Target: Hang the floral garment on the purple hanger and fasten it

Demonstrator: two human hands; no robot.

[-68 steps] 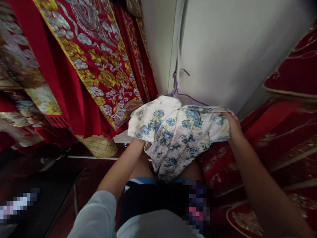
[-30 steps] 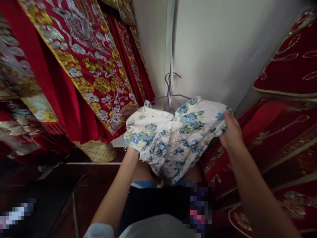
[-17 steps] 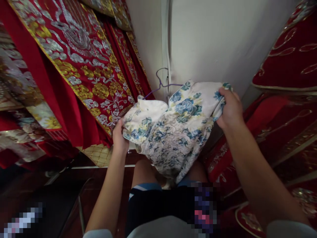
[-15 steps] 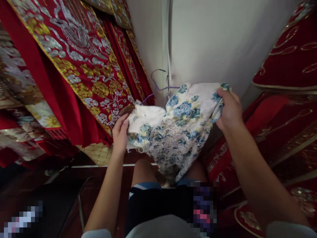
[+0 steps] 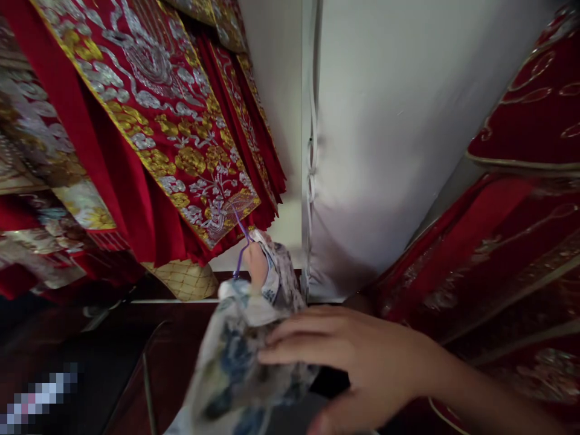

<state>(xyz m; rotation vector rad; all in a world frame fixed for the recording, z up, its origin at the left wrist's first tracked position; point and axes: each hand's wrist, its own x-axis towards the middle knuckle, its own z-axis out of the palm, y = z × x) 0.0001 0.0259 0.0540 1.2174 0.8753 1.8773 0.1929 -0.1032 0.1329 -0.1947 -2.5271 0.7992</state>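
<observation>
A white top with blue flowers (image 5: 235, 356) hangs bunched and turned sideways low in front of me, blurred by motion. Its purple hanger (image 5: 242, 232) sticks out at the neck end. Part of my left hand (image 5: 256, 264) shows beside the hanger, closed at the top's neck area; the fabric hides the rest of that hand and its arm. Closer to the camera, my right hand (image 5: 342, 347) lies over the top with its fingers stretched out. Whether its fingertips press on the cloth, I cannot tell.
Red costumes with gold and silver embroidery (image 5: 185, 139) hang at the left. More red embroidered garments (image 5: 498, 241) stand at the right. Between them is a pale wall (image 5: 376, 121) with a white cable (image 5: 312, 157) running down it. A dark floor (image 5: 181, 338) lies below.
The top was spread between both hands, facing me; now it is turned sideways and lower left. My right hand has let go of its shoulder and moved left across it. The hanger has dropped.
</observation>
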